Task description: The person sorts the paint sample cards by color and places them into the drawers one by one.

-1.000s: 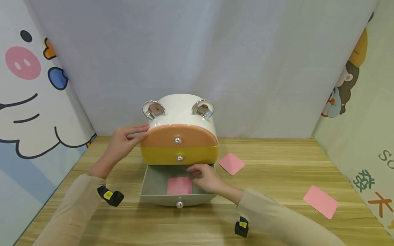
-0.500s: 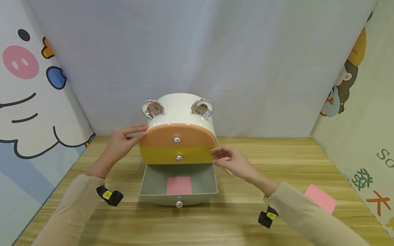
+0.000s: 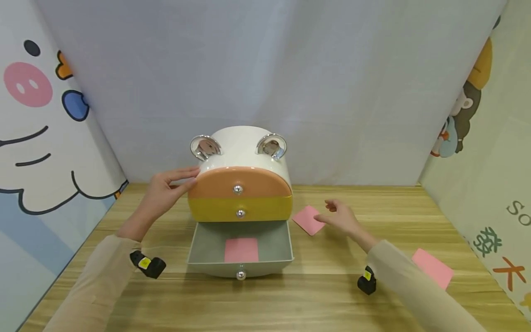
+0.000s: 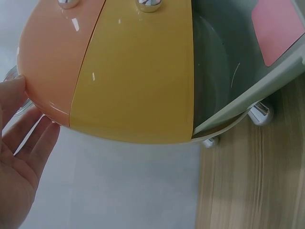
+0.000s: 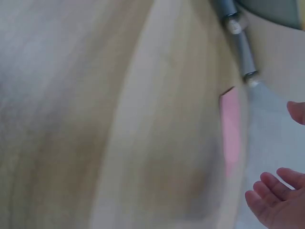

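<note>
A mini drawer cabinet [image 3: 244, 152] with a white top and two silvery ears stands on the table. Its orange drawer [image 3: 215, 182] and yellow drawer [image 3: 215, 210] are closed; the grey-green bottom drawer [image 3: 274, 268] is pulled out, with a pink card [image 3: 241, 250] lying in it. At the cabinet's upper left side, my left hand [image 3: 159, 196] touches it with extended fingers, the thumb at the edge of the orange front [image 4: 52, 62]. My right hand [image 3: 342, 219], fingers spread and holding nothing, hovers just right of another pink card [image 3: 304, 220].
One more pink card [image 3: 431, 267] lies at the right on the wooden table [image 3: 265, 309], partly behind my right sleeve [image 3: 406, 272]. A pale cloth [image 3: 352, 92] hangs behind, and printed panels [image 3: 469, 203] flank both sides.
My right hand has left the open bottom drawer and moved right, past the cabinet's side, to the card on the table. The left hand stays in place.
</note>
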Demonstrator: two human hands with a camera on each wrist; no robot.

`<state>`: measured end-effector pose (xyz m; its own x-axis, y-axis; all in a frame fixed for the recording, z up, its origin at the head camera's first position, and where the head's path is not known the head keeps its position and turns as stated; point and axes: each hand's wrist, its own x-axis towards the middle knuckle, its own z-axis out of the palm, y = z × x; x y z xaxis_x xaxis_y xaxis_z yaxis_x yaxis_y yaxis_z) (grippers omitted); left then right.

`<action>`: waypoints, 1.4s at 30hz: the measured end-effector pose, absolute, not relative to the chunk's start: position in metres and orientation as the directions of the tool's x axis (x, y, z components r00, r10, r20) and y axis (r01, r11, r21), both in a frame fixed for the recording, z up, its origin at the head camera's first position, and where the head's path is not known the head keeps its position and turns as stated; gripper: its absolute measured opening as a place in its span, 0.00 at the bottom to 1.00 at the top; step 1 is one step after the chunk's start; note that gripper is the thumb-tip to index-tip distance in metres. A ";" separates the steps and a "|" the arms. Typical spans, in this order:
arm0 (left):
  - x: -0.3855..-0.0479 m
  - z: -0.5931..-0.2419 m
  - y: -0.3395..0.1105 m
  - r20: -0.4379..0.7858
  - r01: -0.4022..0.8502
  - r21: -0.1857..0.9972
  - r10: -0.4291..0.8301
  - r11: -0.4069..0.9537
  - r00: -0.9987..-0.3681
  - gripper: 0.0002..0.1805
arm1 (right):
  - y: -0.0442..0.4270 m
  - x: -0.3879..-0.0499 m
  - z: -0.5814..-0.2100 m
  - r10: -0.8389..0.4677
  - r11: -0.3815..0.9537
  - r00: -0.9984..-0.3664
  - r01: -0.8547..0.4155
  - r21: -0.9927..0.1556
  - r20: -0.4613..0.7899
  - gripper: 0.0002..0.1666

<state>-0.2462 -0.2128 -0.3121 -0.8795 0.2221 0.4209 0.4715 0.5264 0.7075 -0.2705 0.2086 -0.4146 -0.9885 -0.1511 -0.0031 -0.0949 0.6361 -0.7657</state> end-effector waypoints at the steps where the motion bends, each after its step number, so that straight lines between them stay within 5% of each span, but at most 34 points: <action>1: -0.246 -0.312 -0.213 0.421 0.471 0.708 0.221 0.526 -0.880 0.18 | 0.209 -0.272 -0.420 -0.154 0.660 -0.988 -0.083 -0.747 -0.027 0.44; 17: -0.246 -0.315 -0.213 0.432 0.472 0.701 0.208 0.534 -0.878 0.17 | 0.185 -0.278 -0.447 -0.096 0.868 -0.995 -0.080 -0.491 -0.006 0.48; 23: -0.245 -0.314 -0.213 0.429 0.469 0.713 0.206 0.521 -0.880 0.16 | 0.181 -0.277 -0.447 -0.095 0.888 -0.995 -0.094 -0.451 0.020 0.39; 33: -0.245 -0.313 -0.212 0.423 0.463 0.716 0.203 0.522 -0.883 0.17 | 0.191 -0.276 -0.440 -0.141 0.878 -0.989 -0.148 -0.456 0.050 0.40; 42: -0.246 -0.314 -0.213 0.430 0.468 0.716 0.201 0.519 -0.880 0.18 | 0.207 -0.265 -0.398 -0.192 0.827 -0.974 -0.227 -0.515 0.120 0.44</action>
